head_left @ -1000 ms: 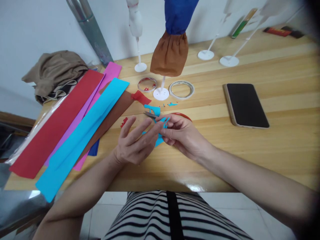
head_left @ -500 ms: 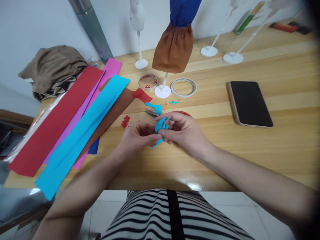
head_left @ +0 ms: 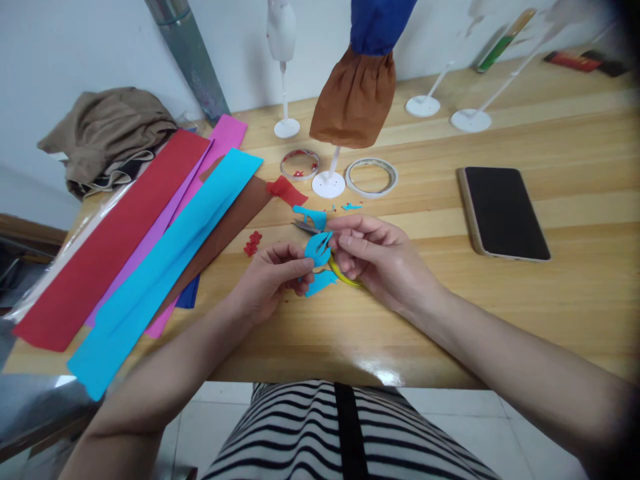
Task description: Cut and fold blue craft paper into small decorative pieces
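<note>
Between thumb and fingers, my left hand (head_left: 277, 273) pinches a small light-blue paper cutout (head_left: 317, 251) with slits at its right side. My right hand (head_left: 373, 250) is closed in a pinch at the cutout's slit tips. Beneath my hands lie scissors (head_left: 345, 275); their blades and a yellow handle loop show, the rest is covered. A light-blue paper scrap (head_left: 321, 283) rests below the cutout, and another blue scrap (head_left: 316, 218) lies beyond the blades. Two small red paper flowers (head_left: 253, 243) sit left of my hands, a red paper piece (head_left: 287, 191) farther back.
Long folded paper strips (head_left: 170, 260) cover the left. A doll stand (head_left: 329, 185) bears a brown skirt (head_left: 354, 100). Two tape rolls (head_left: 373, 193) flank its base. A dark-screened tablet (head_left: 505, 212) lies right. Behind are more stands (head_left: 287, 129), a bottle (head_left: 193, 60) and bunched brown cloth (head_left: 113, 133).
My right hand has shifted slightly right and up, so the cutout shows more fully and flatter. The scissors' yellow handle now shows; the red part seen before is covered.
</note>
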The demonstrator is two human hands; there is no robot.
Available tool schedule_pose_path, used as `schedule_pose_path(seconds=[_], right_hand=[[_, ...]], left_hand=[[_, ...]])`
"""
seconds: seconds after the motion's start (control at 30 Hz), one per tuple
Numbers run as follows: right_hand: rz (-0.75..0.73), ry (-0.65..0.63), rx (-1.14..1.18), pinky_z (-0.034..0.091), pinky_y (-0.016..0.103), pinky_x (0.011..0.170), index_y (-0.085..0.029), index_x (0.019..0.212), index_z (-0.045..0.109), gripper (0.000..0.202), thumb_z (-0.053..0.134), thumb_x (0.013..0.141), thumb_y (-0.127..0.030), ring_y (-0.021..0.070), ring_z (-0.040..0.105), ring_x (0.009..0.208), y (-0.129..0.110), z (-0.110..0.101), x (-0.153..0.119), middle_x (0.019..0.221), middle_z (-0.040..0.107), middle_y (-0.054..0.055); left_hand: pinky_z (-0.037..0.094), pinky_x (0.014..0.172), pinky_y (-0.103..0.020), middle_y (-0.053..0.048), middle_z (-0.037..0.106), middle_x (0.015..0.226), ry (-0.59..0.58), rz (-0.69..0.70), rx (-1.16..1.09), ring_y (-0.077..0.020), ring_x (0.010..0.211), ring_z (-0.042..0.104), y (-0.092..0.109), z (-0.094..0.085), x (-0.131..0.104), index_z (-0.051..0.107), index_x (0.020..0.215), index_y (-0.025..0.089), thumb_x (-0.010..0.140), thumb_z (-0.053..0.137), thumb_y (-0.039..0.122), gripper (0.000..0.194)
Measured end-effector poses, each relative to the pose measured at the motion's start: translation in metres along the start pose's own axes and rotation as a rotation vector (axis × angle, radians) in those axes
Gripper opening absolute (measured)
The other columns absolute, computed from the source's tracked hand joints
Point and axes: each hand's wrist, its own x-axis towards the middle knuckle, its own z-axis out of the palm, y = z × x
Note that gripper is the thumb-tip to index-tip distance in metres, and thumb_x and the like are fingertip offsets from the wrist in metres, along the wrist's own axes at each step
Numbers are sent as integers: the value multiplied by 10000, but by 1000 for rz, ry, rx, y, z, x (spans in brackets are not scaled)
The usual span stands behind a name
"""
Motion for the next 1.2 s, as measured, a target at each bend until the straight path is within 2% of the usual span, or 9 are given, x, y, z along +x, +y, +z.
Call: schedule_pose_path(seconds=[0.13,0.23,0.37,0.47,0.67,0.87,1.07,1.2], right_hand=[[-10,37,-17,399,247,484,-262,932,787,251,944,753,-340,90,540,521,-3,0,-1,714,695,-30],[-4,82,-31,336,239,412,-251,922,772,315,959,727,-412,78,508,480,-3,-2,-1,784,740,-14],[107,-9,-79,293,239,369,-229,820,743,364,966,710,-495,73,484,451,-1,-2,-3,735,733,-1],[129,-109,-142,289,226,373,-222,810,720,363,980,696,-447,75,478,441,2,2,-4,631,682,-31],[106,-111,-154,246,218,400,-216,774,678,377,984,707,-424,54,390,415,7,4,0,482,521,-91],[59,-94,-154,268,231,433,-217,777,696,363,979,721,-438,50,385,455,9,3,0,559,563,-73],[72,-91,-190,271,229,443,-215,754,715,346,989,675,-410,62,412,467,6,1,2,561,596,-61],[77,-117,-232,268,220,419,-214,727,711,357,1005,650,-402,49,411,435,7,1,3,577,639,-58]], left_hand=[[516,533,-221,23,698,622,-5,49,7,-98,525,608,-2,0,2,694,736,190,661,1010,422,399],[530,545,-238,20,697,630,10,131,43,-101,528,598,-4,1,3,698,727,193,672,999,445,397],[523,538,-254,20,693,616,43,195,57,-107,523,577,-5,4,4,704,695,201,635,1014,476,418],[518,531,-262,16,699,607,39,200,58,-113,520,573,-6,7,5,710,668,207,604,1033,510,447],[529,559,-266,10,709,621,10,195,104,-115,533,590,-12,6,3,711,699,195,668,1016,489,425],[531,568,-261,19,712,631,-4,172,97,-116,537,616,-16,2,3,709,750,196,699,1001,469,403],[555,609,-268,-5,768,702,-59,113,141,-134,595,667,-5,1,-1,791,832,200,686,1019,461,376],[549,622,-271,-5,765,706,-77,143,190,-146,628,677,-1,-1,1,788,773,205,625,1057,407,368]])
